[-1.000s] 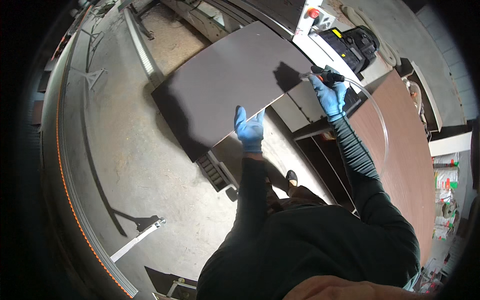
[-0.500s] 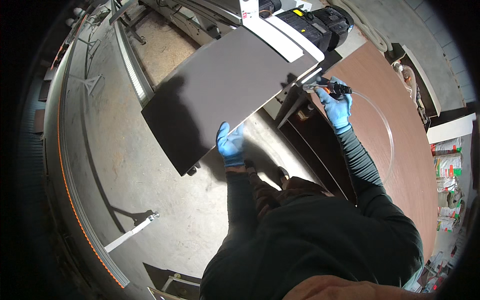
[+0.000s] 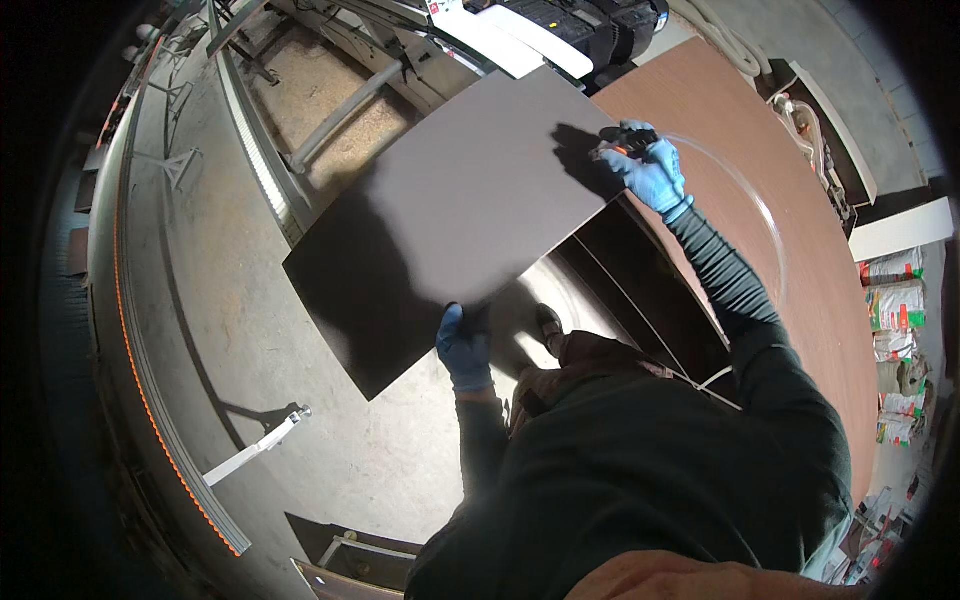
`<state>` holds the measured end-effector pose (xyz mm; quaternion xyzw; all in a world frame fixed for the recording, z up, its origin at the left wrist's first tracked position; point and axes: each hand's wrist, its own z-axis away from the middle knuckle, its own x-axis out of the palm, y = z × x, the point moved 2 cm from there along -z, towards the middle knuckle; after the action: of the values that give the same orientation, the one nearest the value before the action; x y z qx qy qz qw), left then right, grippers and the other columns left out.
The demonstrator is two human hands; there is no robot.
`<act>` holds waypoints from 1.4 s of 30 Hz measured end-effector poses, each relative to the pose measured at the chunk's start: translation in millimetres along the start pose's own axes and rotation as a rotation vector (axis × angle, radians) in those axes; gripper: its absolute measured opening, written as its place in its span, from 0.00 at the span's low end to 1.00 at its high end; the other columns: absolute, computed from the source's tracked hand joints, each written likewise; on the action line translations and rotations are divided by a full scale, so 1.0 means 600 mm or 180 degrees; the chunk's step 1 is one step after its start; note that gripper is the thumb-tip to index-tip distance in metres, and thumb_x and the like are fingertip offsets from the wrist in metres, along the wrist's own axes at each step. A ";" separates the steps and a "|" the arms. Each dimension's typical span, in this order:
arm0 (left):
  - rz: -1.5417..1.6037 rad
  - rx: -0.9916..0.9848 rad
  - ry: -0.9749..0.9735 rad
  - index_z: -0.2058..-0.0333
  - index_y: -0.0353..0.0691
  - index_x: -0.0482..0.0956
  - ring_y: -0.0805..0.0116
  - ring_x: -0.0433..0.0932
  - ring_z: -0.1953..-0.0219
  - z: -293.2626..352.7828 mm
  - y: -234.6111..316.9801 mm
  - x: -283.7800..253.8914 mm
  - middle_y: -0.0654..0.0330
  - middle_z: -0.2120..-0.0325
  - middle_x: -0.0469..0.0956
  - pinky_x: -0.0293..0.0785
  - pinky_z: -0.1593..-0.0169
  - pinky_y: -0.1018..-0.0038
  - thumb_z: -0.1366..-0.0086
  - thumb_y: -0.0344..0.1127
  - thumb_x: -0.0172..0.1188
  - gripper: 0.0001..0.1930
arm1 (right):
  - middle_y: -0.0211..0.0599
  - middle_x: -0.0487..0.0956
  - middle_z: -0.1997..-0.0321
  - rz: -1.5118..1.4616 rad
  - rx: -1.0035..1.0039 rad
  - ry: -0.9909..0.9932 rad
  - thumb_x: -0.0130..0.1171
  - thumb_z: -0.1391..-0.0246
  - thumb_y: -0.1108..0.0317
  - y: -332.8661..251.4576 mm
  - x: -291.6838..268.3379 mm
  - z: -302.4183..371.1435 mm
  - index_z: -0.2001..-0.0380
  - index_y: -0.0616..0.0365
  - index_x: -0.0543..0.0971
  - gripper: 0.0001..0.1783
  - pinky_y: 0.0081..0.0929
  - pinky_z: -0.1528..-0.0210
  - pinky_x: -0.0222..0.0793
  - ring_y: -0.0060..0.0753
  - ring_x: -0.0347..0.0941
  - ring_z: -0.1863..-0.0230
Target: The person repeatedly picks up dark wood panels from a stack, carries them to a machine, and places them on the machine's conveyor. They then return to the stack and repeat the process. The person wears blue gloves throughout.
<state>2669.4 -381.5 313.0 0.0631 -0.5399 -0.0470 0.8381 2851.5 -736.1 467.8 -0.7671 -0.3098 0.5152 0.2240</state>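
Observation:
A dark grey-brown flat panel spans the middle of the view, its left part in shadow. My left hand, in a blue glove, grips its near edge, with the thumb over the top and the fingers partly hidden below. Above the panel's right end, my gloved right hand is closed round a black air blow gun with an orange part. A clear hose curves away from this tool to the right. The tool's tip is blurred, and I cannot tell whether it touches the panel.
Beyond the panel stands a machine with a white cover and black motors. A large brown board surface lies to my right, with stacked bags past it. A rail and a white support arm are at the left.
The panel has come toward me, away from the machine's white cover. My left hand has moved nearer with it. My right hand has shifted left and farther out, bringing the blow gun over the panel.

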 end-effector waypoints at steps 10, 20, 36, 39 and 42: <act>-0.0408 0.0205 0.0055 0.48 0.31 0.80 0.51 0.81 0.46 0.261 0.044 -0.129 0.48 0.49 0.83 0.76 0.36 0.51 0.35 0.27 0.61 0.16 | 0.39 0.87 0.61 0.0099 -0.0558 -0.0130 0.72 0.43 0.54 -0.135 -0.038 0.003 0.55 0.59 0.85 0.21 0.35 0.53 0.79 0.33 0.83 0.61; -0.3567 0.1561 0.1235 0.50 0.30 0.81 0.49 0.83 0.51 0.615 0.070 -0.159 0.46 0.52 0.83 0.81 0.45 0.53 0.40 0.27 0.61 0.19 | 0.33 0.83 0.67 -0.1065 0.0412 -0.1558 0.74 0.47 0.71 -0.214 -0.219 0.319 0.59 0.65 0.81 0.15 0.26 0.58 0.77 0.23 0.77 0.65; -0.3394 0.3140 0.4101 0.56 0.31 0.81 0.80 0.76 0.76 1.215 -0.012 -0.450 0.58 0.74 0.81 0.69 0.77 0.86 0.29 0.34 0.61 0.11 | 0.47 0.72 0.42 -0.4187 -0.0322 -0.3998 0.73 0.45 0.55 -0.518 0.013 0.758 0.38 0.56 0.69 0.37 0.51 0.32 0.62 0.46 0.70 0.40; 0.0946 0.4302 0.1893 0.48 0.30 0.73 0.65 0.77 0.62 1.309 0.036 -0.578 0.46 0.57 0.74 0.74 0.73 0.85 0.32 0.30 0.61 0.16 | 0.44 0.73 0.46 -0.4437 0.0037 -0.4373 0.73 0.45 0.56 -0.634 0.096 0.910 0.39 0.55 0.70 0.35 0.53 0.34 0.63 0.50 0.70 0.43; 0.2528 0.4678 0.0551 0.43 0.29 0.68 0.49 0.76 0.46 1.437 0.096 -0.693 0.39 0.45 0.69 0.78 0.60 0.77 0.35 0.27 0.61 0.23 | 0.57 0.69 0.33 -0.4546 0.0003 -0.5242 0.66 0.39 0.55 -0.735 0.180 1.053 0.36 0.59 0.67 0.35 0.59 0.24 0.51 0.57 0.63 0.30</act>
<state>1713.3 -310.8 301.0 0.4016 -0.3490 0.6202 0.5764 2186.5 -332.1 456.9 0.1703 -0.7387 0.6221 0.1956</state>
